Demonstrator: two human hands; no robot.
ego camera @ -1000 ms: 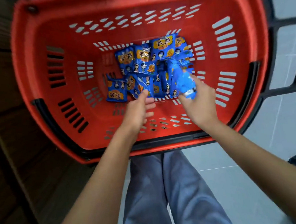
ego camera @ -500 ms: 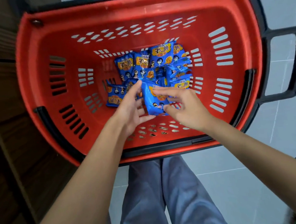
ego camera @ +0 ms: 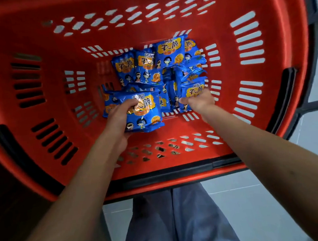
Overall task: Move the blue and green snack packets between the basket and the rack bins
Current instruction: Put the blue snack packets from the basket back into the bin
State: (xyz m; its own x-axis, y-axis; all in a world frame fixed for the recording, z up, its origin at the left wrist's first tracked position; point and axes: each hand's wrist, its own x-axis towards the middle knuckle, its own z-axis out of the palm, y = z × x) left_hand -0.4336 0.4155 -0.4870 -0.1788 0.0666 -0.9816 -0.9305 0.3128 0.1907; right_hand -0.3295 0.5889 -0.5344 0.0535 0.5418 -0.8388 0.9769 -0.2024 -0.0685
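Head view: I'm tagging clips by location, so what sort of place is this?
Probably a shop or a mock-up of one: a red shopping basket holds many identical blue snack packets, above a pale tiled floor.

The person wears loose grey-blue cloth trousers [ego camera: 175, 221], the fabric matte and softly creased, with long folds running down each leg and a darker line of shadow where the two legs meet. Both forearms are bare as far up as can be seen: the left forearm [ego camera: 80, 196] smooth, the right forearm [ego camera: 274, 157] carrying one small dark mark on its upper side. The left grip [ego camera: 119, 122] and right grip [ego camera: 199, 102] are bare as well, skin uncovered across knuckles and wrists.
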